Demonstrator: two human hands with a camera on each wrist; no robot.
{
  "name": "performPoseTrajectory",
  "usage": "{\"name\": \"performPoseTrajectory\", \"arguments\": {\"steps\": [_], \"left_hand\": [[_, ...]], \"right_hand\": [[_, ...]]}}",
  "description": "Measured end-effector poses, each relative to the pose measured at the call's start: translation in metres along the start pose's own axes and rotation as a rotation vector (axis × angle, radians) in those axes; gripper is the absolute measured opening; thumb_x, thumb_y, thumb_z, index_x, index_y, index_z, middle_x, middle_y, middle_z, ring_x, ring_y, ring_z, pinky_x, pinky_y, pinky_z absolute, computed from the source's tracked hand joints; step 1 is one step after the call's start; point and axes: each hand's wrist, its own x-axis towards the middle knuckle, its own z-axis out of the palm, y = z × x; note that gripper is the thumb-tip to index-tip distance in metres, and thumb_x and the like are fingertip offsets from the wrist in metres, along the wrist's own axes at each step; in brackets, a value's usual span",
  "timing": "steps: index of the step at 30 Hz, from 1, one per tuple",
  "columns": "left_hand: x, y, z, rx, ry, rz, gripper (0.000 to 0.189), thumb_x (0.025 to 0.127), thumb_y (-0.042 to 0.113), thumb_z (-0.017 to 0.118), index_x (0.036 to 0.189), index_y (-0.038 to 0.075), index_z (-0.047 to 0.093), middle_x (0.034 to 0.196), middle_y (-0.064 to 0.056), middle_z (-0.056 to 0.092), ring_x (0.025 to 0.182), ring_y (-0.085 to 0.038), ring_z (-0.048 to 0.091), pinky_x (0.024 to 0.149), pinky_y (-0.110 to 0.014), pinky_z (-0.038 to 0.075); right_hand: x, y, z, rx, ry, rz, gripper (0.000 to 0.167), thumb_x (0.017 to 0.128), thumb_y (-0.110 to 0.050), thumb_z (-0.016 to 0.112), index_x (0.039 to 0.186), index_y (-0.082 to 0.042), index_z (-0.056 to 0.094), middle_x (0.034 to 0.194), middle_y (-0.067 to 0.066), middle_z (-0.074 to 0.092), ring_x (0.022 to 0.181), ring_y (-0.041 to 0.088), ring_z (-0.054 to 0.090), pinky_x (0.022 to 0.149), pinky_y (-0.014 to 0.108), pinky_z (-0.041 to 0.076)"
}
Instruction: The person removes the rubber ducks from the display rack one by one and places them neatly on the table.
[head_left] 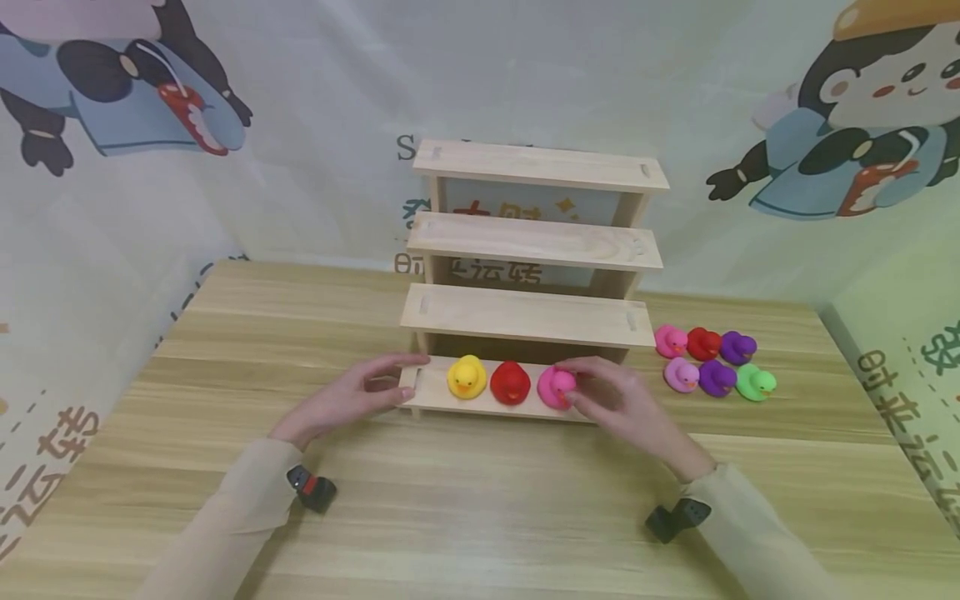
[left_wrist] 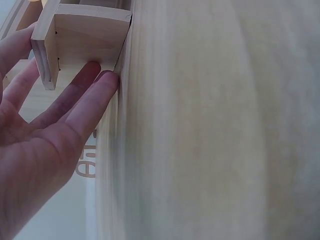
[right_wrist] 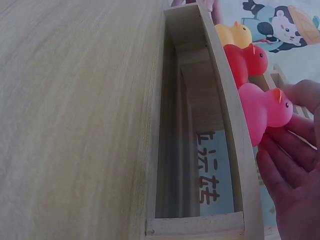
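Observation:
A stepped wooden shelf stands on the table, with a yellow rubber duck, a red rubber duck and a pink rubber duck in a row on its lowest step. My right hand pinches the pink duck at the row's right end, thumb and fingers around its head and side in the right wrist view. At the left end of that step, my left hand rests against the shelf. Its fingers stretch along the end panel, fairly straight, in the left wrist view.
Right of the shelf, several more rubber ducks sit on the table in two rows, among them a purple duck and a green duck. Behind the shelf hangs a printed cloth. Three higher steps rise behind the lowest one.

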Motion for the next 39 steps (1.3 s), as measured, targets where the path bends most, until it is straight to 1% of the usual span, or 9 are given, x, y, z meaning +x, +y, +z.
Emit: {"name": "performPoseTrajectory", "arguments": {"steps": [5,10,17,22,26,30,34,37,39], "left_hand": [[0.000,0.000,-0.001,0.000,-0.003,0.010,0.052,0.095,0.029,0.062,0.144,0.021,0.046,0.152,-0.010,0.032,0.129,-0.039,0.042,0.101,-0.057,0.037],[0.001,0.000,-0.002,0.005,-0.001,0.005,0.052,0.095,0.030,0.062,0.144,0.022,0.046,0.152,-0.010,0.034,0.128,-0.038,0.043,0.102,-0.058,0.036],[0.003,-0.002,-0.003,-0.003,-0.011,0.034,0.052,0.096,0.027,0.061,0.145,0.017,0.045,0.152,-0.014,0.032,0.127,-0.040,0.043,0.101,-0.057,0.037],[0.003,-0.002,-0.002,0.004,-0.009,0.023,0.052,0.096,0.028,0.062,0.144,0.019,0.046,0.151,-0.013,0.034,0.127,-0.039,0.044,0.101,-0.056,0.038],[0.003,-0.001,-0.001,0.009,-0.009,0.014,0.053,0.095,0.030,0.062,0.144,0.021,0.046,0.151,-0.012,0.035,0.127,-0.038,0.045,0.101,-0.056,0.039],[0.002,-0.002,-0.001,0.006,-0.010,0.020,0.053,0.095,0.029,0.062,0.145,0.020,0.045,0.151,-0.013,0.033,0.127,-0.039,0.044,0.100,-0.057,0.038],[0.001,-0.003,-0.001,0.007,-0.013,0.037,0.052,0.096,0.028,0.061,0.145,0.017,0.045,0.152,-0.015,0.032,0.128,-0.041,0.043,0.100,-0.057,0.039],[0.001,-0.004,-0.001,0.001,-0.016,0.048,0.052,0.096,0.026,0.061,0.145,0.015,0.045,0.152,-0.017,0.031,0.128,-0.042,0.043,0.100,-0.057,0.039],[0.002,-0.004,0.000,-0.003,-0.016,0.046,0.052,0.096,0.026,0.061,0.145,0.016,0.045,0.152,-0.017,0.031,0.128,-0.042,0.043,0.100,-0.056,0.038]], "right_hand": [[0.000,0.000,0.000,-0.016,0.007,0.039,0.038,0.082,0.006,0.071,0.119,-0.001,0.064,0.116,0.010,0.066,0.111,0.028,0.059,0.101,0.027,0.041],[-0.003,0.000,0.000,-0.007,0.022,0.061,0.039,0.082,0.006,0.071,0.119,-0.001,0.065,0.118,0.011,0.064,0.112,0.028,0.057,0.101,0.026,0.040],[-0.006,-0.001,-0.001,0.010,0.040,0.081,0.038,0.081,0.008,0.070,0.118,-0.002,0.065,0.117,0.010,0.065,0.111,0.027,0.057,0.101,0.025,0.039],[-0.008,-0.001,-0.003,0.007,0.050,0.078,0.037,0.081,0.009,0.070,0.117,-0.001,0.065,0.116,0.010,0.066,0.110,0.027,0.058,0.099,0.025,0.040],[-0.011,-0.003,-0.006,0.022,0.073,0.093,0.037,0.082,0.010,0.069,0.117,0.000,0.065,0.116,0.011,0.066,0.110,0.027,0.058,0.098,0.024,0.042],[-0.015,-0.006,-0.009,0.044,0.089,0.135,0.036,0.084,0.009,0.068,0.118,0.000,0.065,0.117,0.012,0.065,0.111,0.024,0.058,0.097,0.027,0.044],[-0.019,-0.008,-0.012,0.047,0.100,0.165,0.036,0.085,0.009,0.067,0.119,0.001,0.064,0.118,0.013,0.064,0.108,0.019,0.059,0.094,0.031,0.047],[-0.022,-0.007,-0.015,0.043,0.111,0.183,0.036,0.084,0.010,0.066,0.119,0.001,0.064,0.118,0.013,0.064,0.106,0.015,0.059,0.092,0.032,0.049],[-0.023,-0.007,-0.017,0.045,0.118,0.191,0.036,0.085,0.010,0.066,0.119,0.001,0.064,0.119,0.013,0.064,0.106,0.013,0.058,0.093,0.032,0.048]]}}
